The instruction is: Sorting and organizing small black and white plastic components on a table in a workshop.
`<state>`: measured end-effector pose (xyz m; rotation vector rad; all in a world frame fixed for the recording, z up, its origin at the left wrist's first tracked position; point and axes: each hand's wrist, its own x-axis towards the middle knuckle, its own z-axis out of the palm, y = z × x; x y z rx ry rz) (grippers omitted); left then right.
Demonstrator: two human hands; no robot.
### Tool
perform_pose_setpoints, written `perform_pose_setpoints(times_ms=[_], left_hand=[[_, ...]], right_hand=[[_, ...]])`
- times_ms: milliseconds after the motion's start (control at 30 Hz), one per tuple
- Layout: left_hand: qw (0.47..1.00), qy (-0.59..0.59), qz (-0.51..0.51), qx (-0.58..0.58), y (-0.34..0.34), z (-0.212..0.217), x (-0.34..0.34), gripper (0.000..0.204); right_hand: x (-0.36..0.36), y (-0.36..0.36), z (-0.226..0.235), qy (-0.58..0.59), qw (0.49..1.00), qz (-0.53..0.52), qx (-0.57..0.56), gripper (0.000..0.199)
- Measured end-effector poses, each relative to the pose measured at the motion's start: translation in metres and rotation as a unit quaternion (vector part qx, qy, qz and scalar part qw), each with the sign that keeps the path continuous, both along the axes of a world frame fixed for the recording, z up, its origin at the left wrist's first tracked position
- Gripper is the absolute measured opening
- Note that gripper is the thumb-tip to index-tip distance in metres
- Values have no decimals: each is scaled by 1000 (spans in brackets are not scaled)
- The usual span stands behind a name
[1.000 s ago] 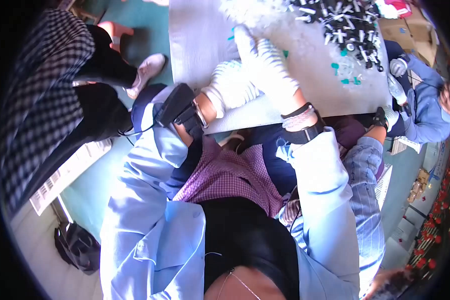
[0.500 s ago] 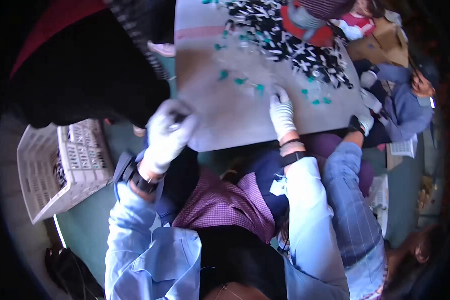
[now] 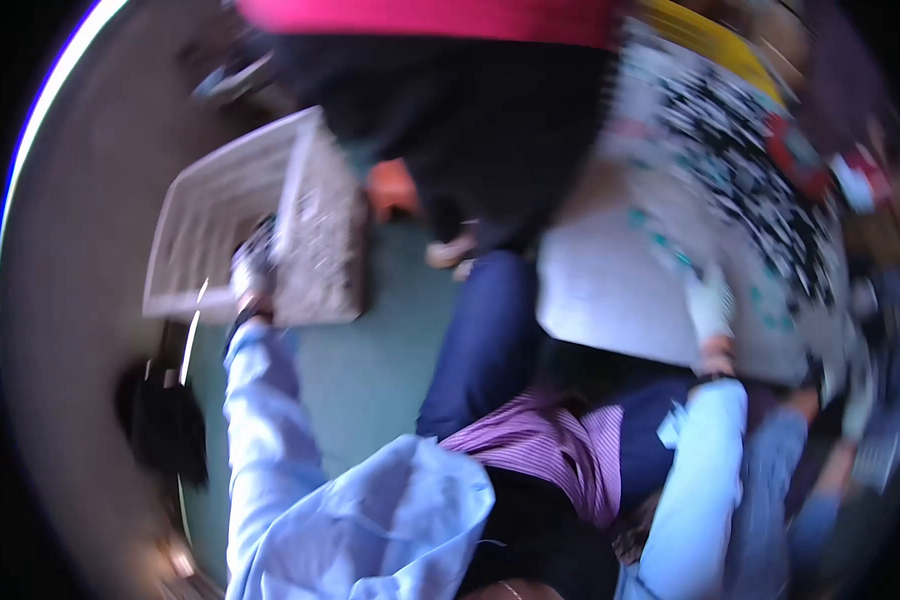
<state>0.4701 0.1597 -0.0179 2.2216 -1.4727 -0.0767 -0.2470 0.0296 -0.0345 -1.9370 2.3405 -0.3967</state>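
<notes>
Your left hand [image 3: 254,270] is at the opening of the white crate [image 3: 330,240], whose wall blocks a straight sideways pass to the right. Between the crate and your dark-trousered leg [image 3: 482,335], the green floor [image 3: 360,365] leaves you a gap. Farther off, a standing person in black [image 3: 470,120] bars the way between crate and table [image 3: 610,270]. Left of your right hand [image 3: 710,303], the near tabletop offers passage; beyond, small teal pieces [image 3: 660,240] and a black-and-white heap [image 3: 740,165] obstruct you.
</notes>
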Motion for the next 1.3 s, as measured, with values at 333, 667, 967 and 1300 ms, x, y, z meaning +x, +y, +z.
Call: perform_pose_setpoints(times_ms=[333, 667, 967, 1300], left_hand=[[854, 243, -408, -212, -50, 57, -337, 15], [810, -101, -574, -61, -265, 30, -619, 36], [817, -226, -523, 88, -298, 28, -689, 53], [792, 267, -549, 10, -209, 61, -577, 26]], right_hand=[[-6, -20, -12, -37, 991, -87, -99, 28], [-3, -10, -11, -43, 993, -6, -107, 29], [-11, -13, -21, -87, 973, -9, -212, 32], [-20, -14, -17, -126, 973, -23, -192, 26]])
